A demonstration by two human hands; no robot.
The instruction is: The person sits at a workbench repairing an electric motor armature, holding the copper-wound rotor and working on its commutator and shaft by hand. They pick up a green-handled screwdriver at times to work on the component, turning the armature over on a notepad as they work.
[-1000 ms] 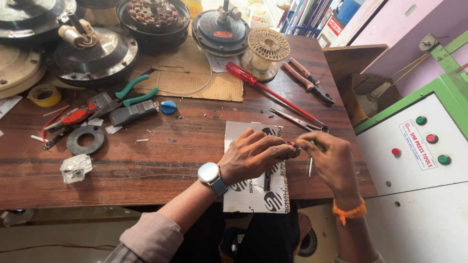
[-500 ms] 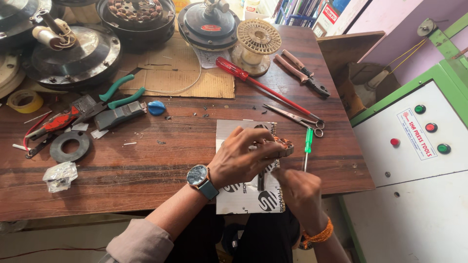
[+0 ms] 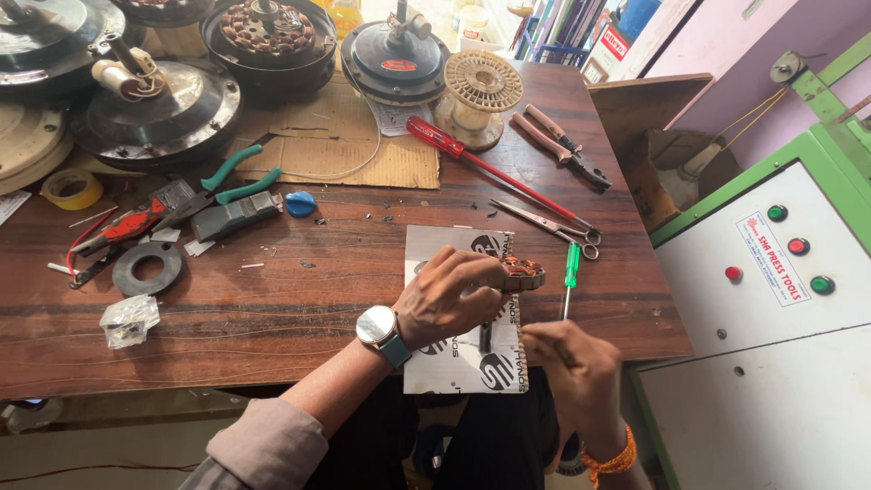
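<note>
Left hand (image 3: pixel 449 299) is clamped down, fingers (image 3: pixel 476 272) curled over a small stator core with copper windings (image 3: pixel 522 272), pinning it above a printed cardboard sheet (image 3: pixel 445 363) at the near edge of the wooden worktop (image 3: pixel 299 290). A wristwatch (image 3: pixel 379 328) sits on that wrist. Right hand (image 3: pixel 576 372) is down low, just beside the sheet's right edge, fingers drawn together in a pinch; what they grip is too small to tell. An orange band (image 3: pixel 610 461) circles that wrist. Just right of the core, a green-handled screwdriver (image 3: pixel 570 272) lies on the wood, near but apart from both hands. Further out, scissors (image 3: pixel 549 222) and a long red-handled screwdriver (image 3: pixel 472 163) run diagonally, with pliers (image 3: pixel 558 145) beyond them. A cream winding bobbin (image 3: pixel 479 91) stands next to a dark fan motor (image 3: pixel 396 56). Off to the left, green-handled pliers (image 3: pixel 238 174), a blue cap (image 3: pixel 300 202), a black ring (image 3: pixel 147 268), a roll of yellow tape (image 3: pixel 73 189). On the right stands a green and white machine cabinet (image 3: pixel 771 299) with coloured buttons.
</note>
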